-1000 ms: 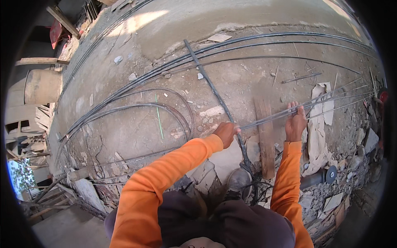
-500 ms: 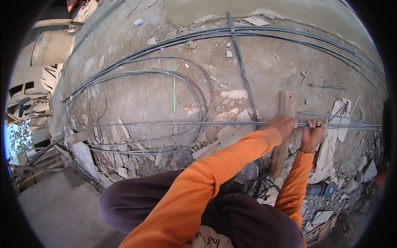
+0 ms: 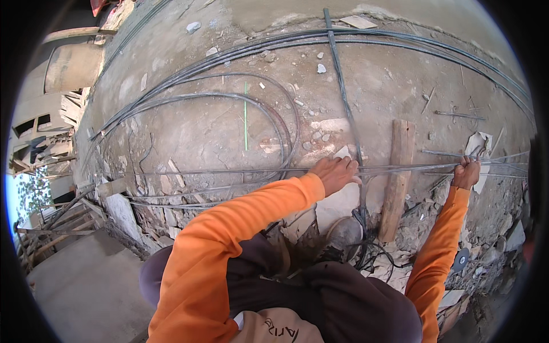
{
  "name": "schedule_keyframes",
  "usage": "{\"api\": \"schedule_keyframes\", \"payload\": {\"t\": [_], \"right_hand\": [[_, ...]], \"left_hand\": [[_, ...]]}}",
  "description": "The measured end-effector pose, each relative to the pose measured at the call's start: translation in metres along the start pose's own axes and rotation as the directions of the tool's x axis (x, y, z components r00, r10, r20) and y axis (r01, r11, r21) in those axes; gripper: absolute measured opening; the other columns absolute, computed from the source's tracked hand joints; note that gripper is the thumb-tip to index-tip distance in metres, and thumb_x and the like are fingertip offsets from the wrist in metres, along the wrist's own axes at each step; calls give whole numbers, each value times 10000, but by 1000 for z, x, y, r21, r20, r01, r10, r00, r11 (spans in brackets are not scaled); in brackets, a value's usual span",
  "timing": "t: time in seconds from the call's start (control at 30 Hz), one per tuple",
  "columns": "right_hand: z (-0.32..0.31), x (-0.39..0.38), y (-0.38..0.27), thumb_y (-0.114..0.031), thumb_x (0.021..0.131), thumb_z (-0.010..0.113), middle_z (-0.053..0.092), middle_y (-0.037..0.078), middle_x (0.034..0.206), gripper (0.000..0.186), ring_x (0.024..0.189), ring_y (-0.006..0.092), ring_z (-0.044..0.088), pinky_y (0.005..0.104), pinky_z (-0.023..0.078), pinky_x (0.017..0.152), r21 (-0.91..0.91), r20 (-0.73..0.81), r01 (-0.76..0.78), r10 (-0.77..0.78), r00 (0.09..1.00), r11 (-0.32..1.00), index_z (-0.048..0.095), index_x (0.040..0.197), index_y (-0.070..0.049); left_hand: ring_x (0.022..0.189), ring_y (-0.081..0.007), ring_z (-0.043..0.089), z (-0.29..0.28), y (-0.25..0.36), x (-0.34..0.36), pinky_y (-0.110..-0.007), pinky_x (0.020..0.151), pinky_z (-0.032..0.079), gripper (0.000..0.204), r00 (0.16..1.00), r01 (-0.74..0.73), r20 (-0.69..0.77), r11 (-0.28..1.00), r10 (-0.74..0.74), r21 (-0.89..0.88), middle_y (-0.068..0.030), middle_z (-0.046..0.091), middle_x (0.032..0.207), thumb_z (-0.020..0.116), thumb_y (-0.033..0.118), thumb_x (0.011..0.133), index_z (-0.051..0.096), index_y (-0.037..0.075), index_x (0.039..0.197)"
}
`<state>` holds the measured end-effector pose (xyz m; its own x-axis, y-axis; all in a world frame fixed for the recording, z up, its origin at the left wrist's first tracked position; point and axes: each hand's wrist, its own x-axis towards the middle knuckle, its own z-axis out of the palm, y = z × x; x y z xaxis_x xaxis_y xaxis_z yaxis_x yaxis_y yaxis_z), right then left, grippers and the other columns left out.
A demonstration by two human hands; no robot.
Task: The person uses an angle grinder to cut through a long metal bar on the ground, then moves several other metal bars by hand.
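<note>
Thin grey steel rods (image 3: 426, 168) run in a bundle from left to right in front of me, passing over a wooden block (image 3: 402, 140). My left hand (image 3: 334, 176) is closed around the rods to the left of the block, its back facing up. On the block's other side my right hand (image 3: 468, 173) grips the rods near their right part, where several ends spread apart. What its fingers wrap is partly hidden by the fist. A flat metal bar (image 3: 339, 74) lies crosswise beyond my left hand, over other long rods.
Long bent rods (image 3: 229, 52) curve across the far ground, with looped ones (image 3: 290, 123) at left. A green strip (image 3: 246, 117) lies inside the loop. A tool with a round disc (image 3: 461, 260) sits beside my right forearm. Rubble, broken boards (image 3: 123, 214) and black cable (image 3: 386, 251) surround my feet.
My hands have moved apart: the left slid leftward along the rods, away from the wooden block, and the right shifted further right. The rod ends at right now spread more.
</note>
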<state>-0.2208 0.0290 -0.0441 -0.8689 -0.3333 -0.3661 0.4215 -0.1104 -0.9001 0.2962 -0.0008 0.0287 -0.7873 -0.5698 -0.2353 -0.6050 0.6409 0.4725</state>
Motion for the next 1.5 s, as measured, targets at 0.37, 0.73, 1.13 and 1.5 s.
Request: {"api": "schedule_keyframes", "payload": {"t": [0.37, 0.73, 1.13, 1.5], "right_hand": [[9, 17, -40, -135, 1105, 365, 395, 25, 867, 216, 602, 108, 346, 268, 272, 476, 135, -115, -2, 18, 993, 991, 494, 1278, -130], [-9, 47, -94, -188, 1072, 381, 349, -6, 767, 349, 559, 99, 326, 263, 261, 453, 187, -91, -36, 53, 994, 982, 430, 1415, -143], [-40, 115, -96, -12, 1053, 465, 576, 165, 1037, 260, 851, 239, 616, 348, 590, 730, 15, -67, -72, 73, 995, 997, 505, 1269, 127], [-44, 3, -38, -117, 1045, 605, 594, 236, 1317, 368, 1118, 365, 654, 464, 518, 1031, -682, 114, 242, -226, 967, 690, 536, 1340, 93]], "left_hand": [[1084, -416, 642, -35, -80, -38, -530, 888, 520, 327, 941, 189, 307, 974, -145, -121, -210, 653, 1204, 411, 326, 1116, 562, 43, 1180], [788, -364, 696, 21, -22, -25, -478, 667, 556, 166, 987, -13, -159, 973, -25, -232, -132, 714, 939, 582, 200, 1038, 708, 94, 1052], [916, -397, 708, 30, 14, 42, -509, 742, 571, 190, 985, -35, -170, 976, -2, -213, -138, 726, 1117, 556, 199, 1044, 707, 116, 1125], [967, -424, 697, 45, 82, 125, -550, 801, 554, 256, 996, 82, -6, 927, -90, -366, -159, 710, 1153, 483, 275, 1081, 654, 106, 1170]]}}
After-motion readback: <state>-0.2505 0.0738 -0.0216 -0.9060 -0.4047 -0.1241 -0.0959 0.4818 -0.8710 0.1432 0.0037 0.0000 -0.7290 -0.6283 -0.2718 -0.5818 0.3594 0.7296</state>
